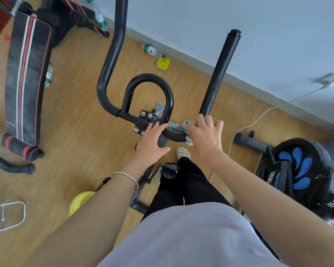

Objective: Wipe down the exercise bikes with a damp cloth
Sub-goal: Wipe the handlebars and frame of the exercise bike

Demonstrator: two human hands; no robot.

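Wiping of handlebar (104, 87) is the step in hand: R hand (205, 136) curls over the pale green cloth (189, 141), clamping it round the bar's right bend, just below the upright grip (220, 74). L hand (151, 145) lies on the bar beside the bolted clamp (143, 120), fingers fairly straight, holding nothing, prob. steadying. Judging by where the cloth sits, much of this bike is likely not yet done: upright grip, centre loop (148, 79), left side, plus second bike (305, 170) at right. Next move prob. calls for sliding the cloth up the grip or back along the bar w/ the wrap kept snug, so it doesn't bunch at the grey taped bit. Writing: white letters on second bike's housing, cut off at frame edge, maybe "WA", can't read the whole. Bottle (149, 49) by the wall has a green label, text too small. Bench (25, 74) has tiny print, illegible.
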